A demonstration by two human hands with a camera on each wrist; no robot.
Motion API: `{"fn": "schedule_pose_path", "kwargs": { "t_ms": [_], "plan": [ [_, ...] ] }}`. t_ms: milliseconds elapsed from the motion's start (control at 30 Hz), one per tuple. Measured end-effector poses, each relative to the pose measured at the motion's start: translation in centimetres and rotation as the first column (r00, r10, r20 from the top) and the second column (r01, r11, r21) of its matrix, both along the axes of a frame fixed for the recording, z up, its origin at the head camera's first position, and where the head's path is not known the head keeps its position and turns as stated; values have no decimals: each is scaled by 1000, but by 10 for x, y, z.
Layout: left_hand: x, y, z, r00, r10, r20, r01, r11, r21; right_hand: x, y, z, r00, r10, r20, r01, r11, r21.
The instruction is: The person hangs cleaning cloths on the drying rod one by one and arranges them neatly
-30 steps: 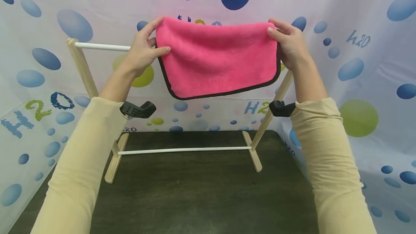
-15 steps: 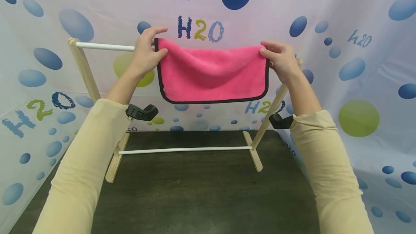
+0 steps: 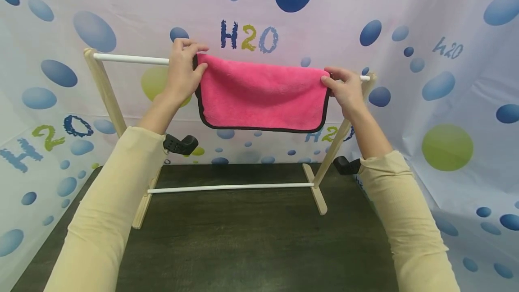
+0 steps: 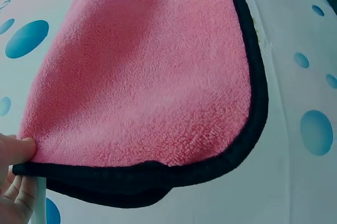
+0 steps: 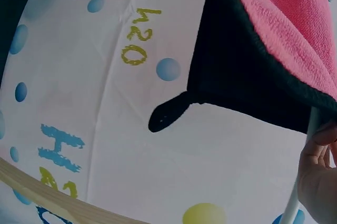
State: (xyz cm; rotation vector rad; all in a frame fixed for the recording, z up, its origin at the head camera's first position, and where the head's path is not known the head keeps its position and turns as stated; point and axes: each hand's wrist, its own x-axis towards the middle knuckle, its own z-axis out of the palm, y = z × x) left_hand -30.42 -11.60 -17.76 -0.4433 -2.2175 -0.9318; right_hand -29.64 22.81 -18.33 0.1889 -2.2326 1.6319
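Observation:
A fluffy pink towel (image 3: pixel 263 96) with black edging hangs folded over the rack's white upper bar (image 3: pixel 129 59). At its upper left corner my left hand (image 3: pixel 182 69) pinches the fold between thumb and fingers. My right hand (image 3: pixel 346 89) grips the upper right corner in the same way, close to the bar's right end. In the left wrist view, the towel's front flap (image 4: pixel 158 87) hangs down with a second edged layer behind it. The right wrist view shows the dark rear side (image 5: pixel 242 71) with a small hanging loop (image 5: pixel 168 112).
The rack's wooden uprights, left (image 3: pixel 106 93) and right (image 3: pixel 334 145), stand on feet on a dark tabletop (image 3: pixel 259 238). A thin white lower bar (image 3: pixel 231 187) joins them. Behind hangs a curtain (image 3: pixel 405 80) with blue and green dots. Black devices sit at both wrists.
Both hands have lowered the towel onto the upper bar, the right hand coming down and inward. The printed letters behind it and the bar's right end have come into view.

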Motion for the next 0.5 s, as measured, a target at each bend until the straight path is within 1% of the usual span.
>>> {"fn": "schedule_pose_path", "kwargs": {
  "t_ms": [67, 167, 233, 300, 400, 433, 500],
  "plan": [
    [1, -1, -2, 1000, 11, -8, -11, 1000, 1, -1, -1, -3, 1000, -9, -11, 9, 1000, 11],
    [2, -1, -8, 999, 21, -43, -20, 1000, 23, -1, -1, -8, 1000, -9, -29, 9, 1000, 11],
    [2, -1, -15, 994, 17, -105, -11, 998, 60, -2, 0, -12, 998, 17, -55, -18, 1000, -21],
    [3, 1, -23, 983, 3, -182, 15, 995, 95, -3, 1, -18, 994, 52, -92, -57, 997, -52],
    [4, 3, -37, 956, -13, -292, 56, 988, 141, -3, 4, -28, 984, 105, -146, -123, 986, -116],
    [5, 4, -41, 951, -12, -309, 65, 984, 163, -3, 4, -31, 980, 121, -161, -143, 981, -135],
    [7, 5, -50, 948, -5, -317, 77, 973, 217, -2, 5, -38, 974, 135, -183, -165, 973, -161]
  ]
}}
